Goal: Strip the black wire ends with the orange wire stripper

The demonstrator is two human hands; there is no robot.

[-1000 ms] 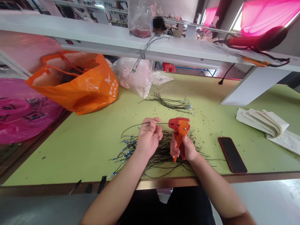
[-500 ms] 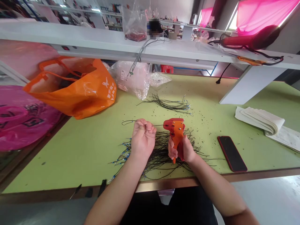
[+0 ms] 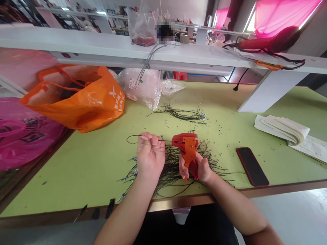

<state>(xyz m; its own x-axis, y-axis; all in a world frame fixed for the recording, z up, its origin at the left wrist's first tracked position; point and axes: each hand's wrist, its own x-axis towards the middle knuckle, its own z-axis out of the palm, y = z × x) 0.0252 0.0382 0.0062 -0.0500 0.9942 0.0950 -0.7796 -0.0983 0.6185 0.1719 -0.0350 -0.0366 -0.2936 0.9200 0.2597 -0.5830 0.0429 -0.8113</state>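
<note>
My left hand (image 3: pixel 151 153) pinches a thin black wire (image 3: pixel 131 136), which loops out to the left of the fingers. The wire's other side runs right to the jaws of a red and orange wire stripper (image 3: pixel 188 147). Fingers of my right hand (image 3: pixel 195 166) are wrapped round the stripper's handles. Beneath both hands lies a large pile of black wires (image 3: pixel 173 170), some with blue and silver ends at the left. Behind it is a smaller bundle of black wires (image 3: pixel 178 112).
An orange bag (image 3: pixel 97 102) and a pink bag (image 3: pixel 30 136) stand at the left. Clear plastic bags (image 3: pixel 148 88) lie at the back. Rightward are a phone (image 3: pixel 252 166), folded papers (image 3: pixel 283 128) and a shelf support (image 3: pixel 270 90). Small black scraps dot the table.
Both hands have moved slightly left with the wire and the stripper. The right hand's grip on the handles looks looser. The whole view has shifted a little.
</note>
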